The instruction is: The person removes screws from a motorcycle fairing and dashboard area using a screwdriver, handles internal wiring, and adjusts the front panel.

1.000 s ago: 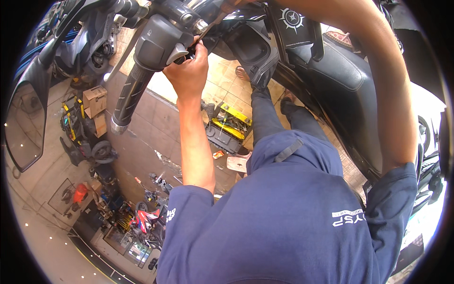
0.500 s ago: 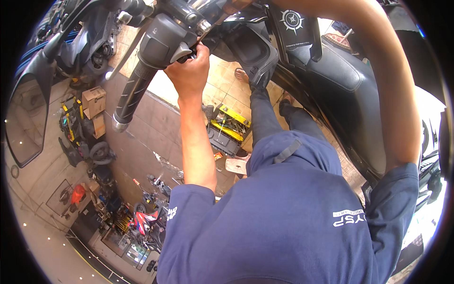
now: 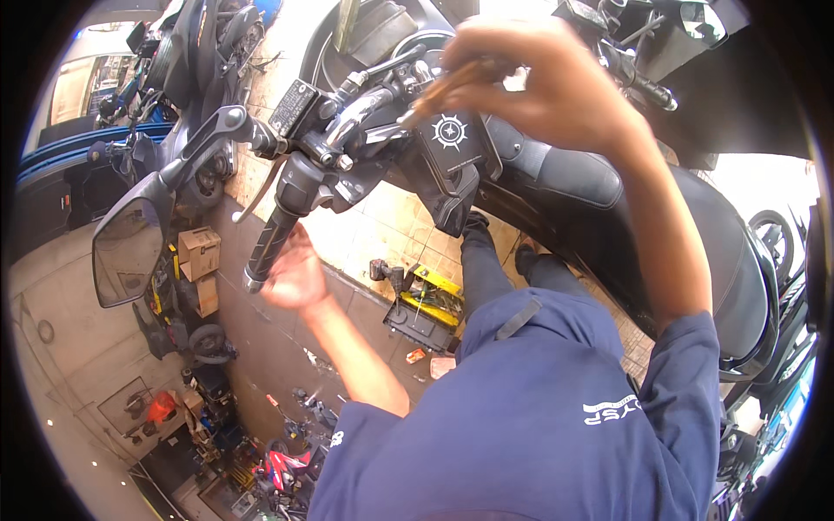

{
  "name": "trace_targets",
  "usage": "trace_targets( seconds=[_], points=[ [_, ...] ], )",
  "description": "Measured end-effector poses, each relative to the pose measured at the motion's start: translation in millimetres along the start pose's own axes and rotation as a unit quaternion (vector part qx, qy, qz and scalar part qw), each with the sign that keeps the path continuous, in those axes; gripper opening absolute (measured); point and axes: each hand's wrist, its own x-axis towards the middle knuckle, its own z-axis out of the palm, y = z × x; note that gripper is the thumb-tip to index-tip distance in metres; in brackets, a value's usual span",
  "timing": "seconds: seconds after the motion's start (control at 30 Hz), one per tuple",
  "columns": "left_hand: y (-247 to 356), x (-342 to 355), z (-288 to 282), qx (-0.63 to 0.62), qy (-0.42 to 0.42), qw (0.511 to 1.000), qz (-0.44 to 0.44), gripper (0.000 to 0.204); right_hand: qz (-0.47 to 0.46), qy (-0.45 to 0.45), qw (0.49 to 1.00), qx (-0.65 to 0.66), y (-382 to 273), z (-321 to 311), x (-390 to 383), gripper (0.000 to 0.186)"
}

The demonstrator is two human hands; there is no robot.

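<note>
My left hand [image 3: 297, 271] is beside and partly behind the ribbed black handlebar grip [image 3: 276, 227] of a scooter. Its palm looks spread, with the fingers partly hidden by the grip. Above the grip are the switch housing [image 3: 301, 181] and a black fluid reservoir [image 3: 293, 108]. Over the middle of the handlebar, my right hand [image 3: 530, 82] is raised, bent at the fingers and smeared by motion. A narrow brownish shape with a pale tip shows at those fingers; I cannot make out what it is. Below lies a black panel [image 3: 452, 148] with a white compass emblem.
A mirror [image 3: 132, 247] juts out at the left. The long black seat [image 3: 695, 234] stretches to the right. On the floor near my feet lie a black and yellow toolbox [image 3: 426, 317] and a cordless drill [image 3: 387, 273]. Cardboard boxes [image 3: 200, 252] and another motorcycle [image 3: 282, 469] stand beyond.
My left hand has left the switch housing and moved down beside the grip. My right hand has come further into view above the handlebar. The view has shifted, showing more of the scooter's front.
</note>
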Motion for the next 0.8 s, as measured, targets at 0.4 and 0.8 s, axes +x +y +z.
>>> trace_targets(
  seconds=[0.4, 0.8],
  points=[
    [17, -120, -1, 0.182, 0.150, 0.972, 0.001, 0.034, 0.192, 0.163, 0.950, 0.186, 14, -66, -33, 0.023],
    [-19, -244, 11, 0.238, 0.027, 0.946, -0.219, 0.037, 0.257, -0.094, 0.939, 0.210, 39, 36, 46, 0.025]
  ],
)
